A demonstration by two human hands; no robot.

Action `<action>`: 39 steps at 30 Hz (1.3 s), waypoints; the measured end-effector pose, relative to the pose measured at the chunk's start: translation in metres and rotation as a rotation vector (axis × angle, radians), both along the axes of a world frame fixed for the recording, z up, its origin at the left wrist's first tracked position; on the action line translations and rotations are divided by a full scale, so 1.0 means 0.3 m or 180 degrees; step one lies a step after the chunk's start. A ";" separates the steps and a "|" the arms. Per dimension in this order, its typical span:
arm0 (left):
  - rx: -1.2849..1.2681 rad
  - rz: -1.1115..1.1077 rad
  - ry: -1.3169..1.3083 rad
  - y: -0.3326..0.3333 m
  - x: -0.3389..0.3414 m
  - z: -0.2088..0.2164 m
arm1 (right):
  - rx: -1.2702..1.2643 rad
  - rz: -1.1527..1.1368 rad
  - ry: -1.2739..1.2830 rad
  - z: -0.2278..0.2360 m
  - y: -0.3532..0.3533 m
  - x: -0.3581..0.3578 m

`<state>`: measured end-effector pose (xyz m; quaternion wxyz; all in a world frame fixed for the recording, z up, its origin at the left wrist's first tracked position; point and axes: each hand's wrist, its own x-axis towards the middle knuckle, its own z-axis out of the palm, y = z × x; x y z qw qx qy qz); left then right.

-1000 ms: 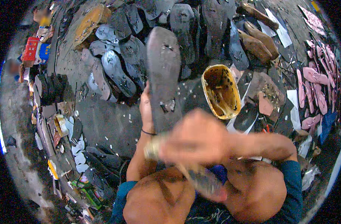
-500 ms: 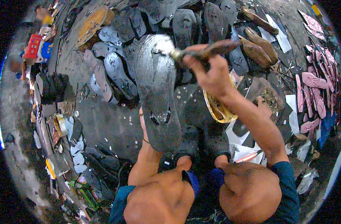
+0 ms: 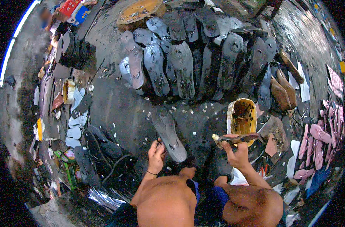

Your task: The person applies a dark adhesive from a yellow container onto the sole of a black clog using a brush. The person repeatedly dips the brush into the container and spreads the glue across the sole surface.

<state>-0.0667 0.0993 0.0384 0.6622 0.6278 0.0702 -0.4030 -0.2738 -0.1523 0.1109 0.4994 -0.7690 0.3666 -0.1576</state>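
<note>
My left hand (image 3: 156, 156) grips the side edge of a dark grey sandal sole (image 3: 167, 130), its fingers curled at the rim. The sole is tilted, low in front of my knees, with small slots near its lower end. In my right hand (image 3: 237, 153) is a brush (image 3: 251, 137) with a dark, crusted handle and a pale tip pointing left. The brush passes over the near end of a cut-open yellowish container (image 3: 230, 118), whose inner walls carry dark residue.
Several dark soles (image 3: 182, 70) stand piled ahead, beside a round wooden block (image 3: 140, 11). Brown shoe lasts (image 3: 281, 90) lie right of them. Pink pieces (image 3: 320, 133) spread at far right. Dark straps (image 3: 104, 145), grey-blue cutouts (image 3: 74, 132) and scraps lie left.
The brush has left the raised sole's surface and moved down and right, to the container. My left hand has lowered the sole. The view has shifted, showing more of the pile.
</note>
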 end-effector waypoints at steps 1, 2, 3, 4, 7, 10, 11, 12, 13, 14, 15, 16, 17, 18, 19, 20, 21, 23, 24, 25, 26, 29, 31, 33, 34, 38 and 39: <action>0.0024 0.0078 0.0122 0.005 0.010 0.042 | 0.0201 -0.0069 0.0014 0.002 0.008 0.003; -0.0128 0.0260 0.0297 -0.001 0.037 0.046 | 0.0259 -0.0080 -0.0009 -0.001 0.007 0.007; -0.0451 0.0135 0.0184 -0.085 0.061 0.109 | 0.0283 -0.0164 0.0011 -0.002 0.001 -0.005; -0.0508 0.0137 0.0016 -0.159 0.087 0.156 | 0.0327 -0.0242 0.0006 0.001 -0.006 -0.013; -0.0942 0.0181 0.0269 -0.346 0.251 0.175 | 0.0051 -0.0304 0.0022 0.036 -0.032 -0.013; -0.0458 0.0421 -0.0256 -0.366 0.446 0.121 | 0.0000 -0.0228 -0.0015 0.063 0.013 -0.006; -0.0663 0.0298 -0.0953 -0.317 0.440 0.071 | -0.0058 -0.0240 -0.0024 0.062 0.003 -0.015; -0.0893 0.0120 -0.1650 -0.269 0.434 0.044 | -0.0131 -0.0313 -0.0039 0.052 -0.017 -0.023; -0.0056 -0.0187 -0.2291 -0.181 0.408 0.033 | -0.0171 -0.0598 -0.0067 0.028 -0.044 -0.073; 0.0906 -0.0493 -0.2871 -0.037 0.360 0.035 | 0.0140 -0.0924 -0.0109 -0.030 -0.064 -0.109; 0.2196 -0.1648 -0.4091 0.047 0.344 0.091 | -0.0159 -0.1241 0.0046 0.008 -0.109 -0.162; 0.3290 -0.2263 -0.4124 0.193 0.287 0.181 | -0.0293 -0.1356 0.0201 0.002 -0.122 -0.173; 0.4023 -0.2737 -0.3635 0.377 0.254 0.203 | -0.0528 -0.1334 0.0643 0.014 -0.132 -0.181; 0.4573 -0.3156 -0.2949 0.474 0.229 0.237 | -0.0796 -0.1352 0.1098 0.034 -0.148 -0.203; 0.4682 -0.3396 -0.2912 0.519 0.205 0.274 | -0.0846 -0.1424 0.1288 0.001 -0.167 -0.237; 0.4646 -0.3128 -0.3053 0.574 0.179 0.272 | -0.0760 -0.1396 0.1077 -0.017 -0.170 -0.220; 0.4628 -0.3187 -0.3338 0.599 0.166 0.267 | -0.0690 -0.1389 0.0887 -0.023 -0.173 -0.200; 0.4270 -0.3011 -0.3360 0.554 0.162 0.283 | -0.0601 -0.1286 0.0487 -0.062 -0.194 -0.202; 0.3934 -0.2794 -0.3084 0.482 0.161 0.308 | -0.0932 -0.1217 0.0252 -0.084 -0.211 -0.210; 0.3586 -0.2629 -0.2769 0.400 0.152 0.334 | -0.1261 -0.1147 0.0072 -0.081 -0.214 -0.198; 0.3137 -0.2577 -0.2888 0.330 0.132 0.354 | -0.1299 -0.1154 0.0777 -0.083 -0.225 -0.185; 0.1903 -0.2535 -0.3034 0.007 0.101 0.355 | -0.1036 -0.0986 0.0643 -0.111 -0.263 -0.145; 0.1443 -0.2604 -0.2996 -0.152 0.133 0.272 | -0.1381 -0.0776 0.0916 -0.167 -0.268 -0.079; 0.0816 -0.2879 -0.2860 -0.364 0.160 0.148 | -0.1504 -0.0741 0.1342 -0.173 -0.291 -0.084; 0.0675 -0.3001 -0.2674 -0.405 0.187 0.114 | -0.1490 -0.0577 0.1518 -0.245 -0.283 -0.051; 0.0782 -0.2101 -0.4441 -0.422 0.239 -0.096 | -0.1145 -0.0410 0.1313 -0.191 -0.270 -0.064; 0.0788 -0.1855 -0.4185 -0.399 0.197 -0.078 | -0.0979 -0.0798 0.0975 -0.110 -0.250 -0.110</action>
